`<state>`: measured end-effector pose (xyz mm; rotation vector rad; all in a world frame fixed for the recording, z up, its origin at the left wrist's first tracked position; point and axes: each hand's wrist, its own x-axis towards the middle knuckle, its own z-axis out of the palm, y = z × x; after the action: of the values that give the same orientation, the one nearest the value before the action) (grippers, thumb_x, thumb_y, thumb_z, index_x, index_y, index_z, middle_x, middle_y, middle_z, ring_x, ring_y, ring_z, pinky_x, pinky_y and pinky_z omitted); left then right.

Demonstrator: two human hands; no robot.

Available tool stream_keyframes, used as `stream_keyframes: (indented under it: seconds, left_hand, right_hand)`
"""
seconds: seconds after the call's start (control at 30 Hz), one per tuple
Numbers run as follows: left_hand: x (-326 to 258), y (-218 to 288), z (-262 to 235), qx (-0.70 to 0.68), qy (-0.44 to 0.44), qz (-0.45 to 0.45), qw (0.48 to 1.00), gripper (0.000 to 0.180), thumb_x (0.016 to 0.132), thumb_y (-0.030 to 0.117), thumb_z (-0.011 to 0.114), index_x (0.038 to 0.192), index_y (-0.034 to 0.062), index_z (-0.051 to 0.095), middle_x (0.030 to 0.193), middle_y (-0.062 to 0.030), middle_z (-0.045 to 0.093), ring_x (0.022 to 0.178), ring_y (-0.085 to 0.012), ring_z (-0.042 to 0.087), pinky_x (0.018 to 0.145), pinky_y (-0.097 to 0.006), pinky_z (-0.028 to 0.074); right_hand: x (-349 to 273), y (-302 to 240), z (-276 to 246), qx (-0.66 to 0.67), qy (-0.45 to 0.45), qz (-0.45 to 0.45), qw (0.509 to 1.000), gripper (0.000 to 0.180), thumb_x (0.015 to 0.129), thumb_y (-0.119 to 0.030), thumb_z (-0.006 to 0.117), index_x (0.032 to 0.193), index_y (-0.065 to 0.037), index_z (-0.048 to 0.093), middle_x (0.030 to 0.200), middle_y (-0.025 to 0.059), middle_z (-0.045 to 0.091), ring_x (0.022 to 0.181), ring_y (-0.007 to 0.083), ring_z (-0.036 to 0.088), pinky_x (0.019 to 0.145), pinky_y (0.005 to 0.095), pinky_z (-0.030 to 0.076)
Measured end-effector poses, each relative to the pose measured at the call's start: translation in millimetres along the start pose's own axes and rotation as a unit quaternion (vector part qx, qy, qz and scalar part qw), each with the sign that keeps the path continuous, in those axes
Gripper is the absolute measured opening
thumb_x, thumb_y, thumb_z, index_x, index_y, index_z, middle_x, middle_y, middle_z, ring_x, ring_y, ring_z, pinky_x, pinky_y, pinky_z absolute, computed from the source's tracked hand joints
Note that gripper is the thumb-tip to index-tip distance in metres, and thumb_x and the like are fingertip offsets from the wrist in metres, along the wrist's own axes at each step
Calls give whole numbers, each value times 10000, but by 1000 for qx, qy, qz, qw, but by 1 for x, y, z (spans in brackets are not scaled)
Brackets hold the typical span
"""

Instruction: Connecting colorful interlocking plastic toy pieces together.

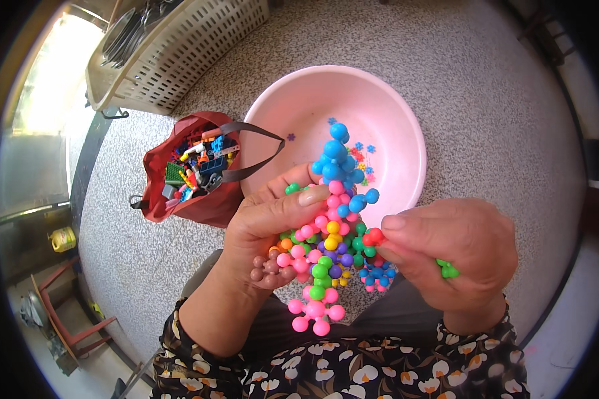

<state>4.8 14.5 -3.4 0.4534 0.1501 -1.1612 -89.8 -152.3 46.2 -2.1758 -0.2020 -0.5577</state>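
Observation:
My left hand (pixel 267 229) grips a cluster of knobby plastic toy pieces (pixel 327 239) in pink, blue, green, yellow and purple, joined into one bunch. A blue arm of the bunch (pixel 339 159) sticks up over the pink basin (pixel 283 120). A pink star-shaped piece (pixel 316 311) hangs at the bottom. My right hand (pixel 454 253) pinches a red piece (pixel 373 237) against the right side of the bunch and also keeps a green piece (pixel 447 268) tucked in its fingers.
The pink plastic basin holds a few small loose toy pieces (pixel 363 156). A red cloth bag (pixel 183 199) full of building bricks lies to the left on the speckled floor (pixel 486 100). A beige slotted crate (pixel 180 46) stands at the back left.

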Motion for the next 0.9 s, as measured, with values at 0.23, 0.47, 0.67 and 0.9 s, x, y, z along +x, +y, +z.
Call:
stream_keyframes:
  seconds: [0.23,0.47,0.67,0.9]
  left_hand:
    - [-3,0,4,-6,5,18,1000,261,856,72,502,1096,-32,502,942,-149,617,836,-204,637,761,-304,533]
    - [0,-2,1,8,-5,16,1000,264,849,56,504,1094,-40,498,962,-151,611,842,-204,635,763,-302,531]
    - [0,1,8,23,-10,37,999,304,840,70,511,1121,-42,483,985,-154,603,878,-220,625,809,-335,514]
    - [-1,2,-5,-106,-88,-15,990,277,875,96,461,1115,-41,479,1055,-163,566,936,-226,595,844,-365,488]
  right_hand:
    - [-1,8,5,6,32,-47,998,201,658,-11,735,834,-28,639,682,92,656,585,184,647,523,257,512]
    - [-4,14,6,26,5,-50,998,210,663,-18,714,864,-3,656,746,82,659,623,190,648,546,278,530]
    - [1,12,2,58,-25,-31,998,194,722,-81,714,862,20,626,697,108,646,502,160,608,474,230,493]
    - [-4,36,-7,585,72,373,717,365,885,-256,511,1090,46,496,762,65,548,521,168,552,420,236,433]
